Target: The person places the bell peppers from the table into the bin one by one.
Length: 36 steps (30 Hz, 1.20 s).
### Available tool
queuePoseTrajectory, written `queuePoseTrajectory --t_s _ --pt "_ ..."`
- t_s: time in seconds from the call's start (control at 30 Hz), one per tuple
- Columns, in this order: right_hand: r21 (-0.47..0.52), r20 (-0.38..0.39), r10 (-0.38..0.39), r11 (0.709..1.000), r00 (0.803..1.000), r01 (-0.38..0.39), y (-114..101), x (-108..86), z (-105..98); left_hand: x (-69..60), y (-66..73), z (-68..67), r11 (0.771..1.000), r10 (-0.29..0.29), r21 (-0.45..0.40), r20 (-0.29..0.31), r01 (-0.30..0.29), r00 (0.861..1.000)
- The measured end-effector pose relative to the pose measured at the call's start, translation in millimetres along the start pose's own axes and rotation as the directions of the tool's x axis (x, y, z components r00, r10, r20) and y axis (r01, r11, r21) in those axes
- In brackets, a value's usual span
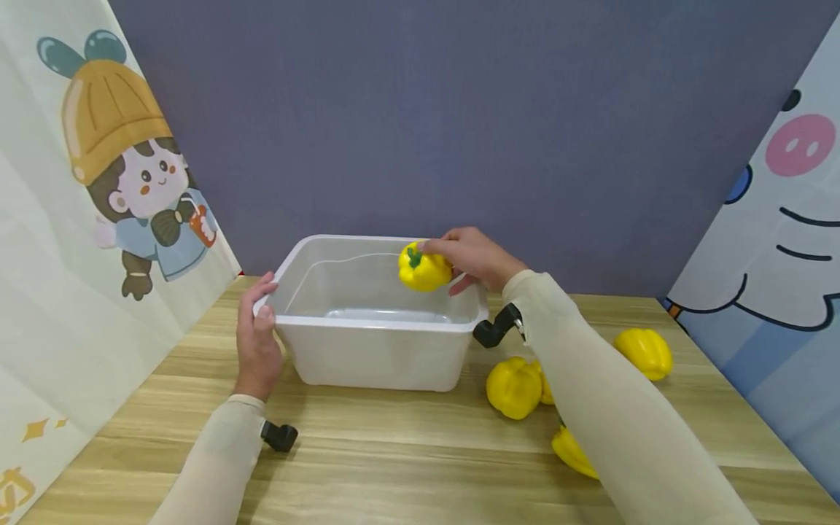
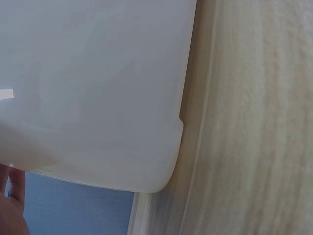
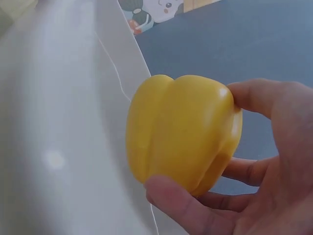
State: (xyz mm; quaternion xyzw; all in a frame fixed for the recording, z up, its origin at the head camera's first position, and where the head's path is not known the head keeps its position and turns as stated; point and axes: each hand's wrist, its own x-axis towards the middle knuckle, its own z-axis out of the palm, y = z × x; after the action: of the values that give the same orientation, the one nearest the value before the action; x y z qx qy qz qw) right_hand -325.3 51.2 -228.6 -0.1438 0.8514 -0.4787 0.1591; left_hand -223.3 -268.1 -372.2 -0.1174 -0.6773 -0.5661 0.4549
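Observation:
A yellow bell pepper (image 1: 424, 270) with a green stem is gripped in my right hand (image 1: 477, 257), above the inside of a white plastic bin (image 1: 377, 357) near its back right. In the right wrist view, thumb and fingers curl round the sides of the same pepper (image 3: 181, 132). My left hand (image 1: 259, 335) holds the bin's left rim, thumb on the near side and fingers outside. Only a bit of that hand (image 2: 12, 200) shows in the left wrist view, beside the bin wall (image 2: 98, 88). The bin stands upright on the wooden table.
Right of the bin lie several more yellow peppers: one pepper (image 1: 515, 388) close to it, another partly behind it, a pepper (image 1: 572, 453) nearer the front half under my right sleeve, and a pepper (image 1: 644, 353) farther right. A grey-blue panel (image 1: 446, 131) rises behind the table (image 1: 380, 467).

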Motion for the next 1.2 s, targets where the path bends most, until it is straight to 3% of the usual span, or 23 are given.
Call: queuePoseTrajectory --t_s 0.53,0.83,1.03,1.2 --pt "-0.036 0.021 0.044 0.998 0.999 -0.044 -8.2 21.0 -2.0 0.3 -1.9 -3.5 0.999 0.012 -0.04 -0.003 -0.012 1.0" --pt "-0.099 0.026 0.056 0.994 0.998 -0.053 -9.4 33.7 -3.1 -1.6 -4.3 0.4 1.0 -0.006 0.01 0.009 0.006 1.0" --pt "-0.123 0.045 0.046 0.992 0.998 -0.04 -6.8 42.6 -7.2 -0.5 -4.2 4.3 1.0 -0.013 -0.003 0.008 0.013 1.0" --pt "-0.152 0.035 0.046 0.987 0.998 -0.04 -4.5 51.1 -3.8 -0.8 -3.3 3.6 1.0 0.002 0.016 0.01 -0.002 1.0"
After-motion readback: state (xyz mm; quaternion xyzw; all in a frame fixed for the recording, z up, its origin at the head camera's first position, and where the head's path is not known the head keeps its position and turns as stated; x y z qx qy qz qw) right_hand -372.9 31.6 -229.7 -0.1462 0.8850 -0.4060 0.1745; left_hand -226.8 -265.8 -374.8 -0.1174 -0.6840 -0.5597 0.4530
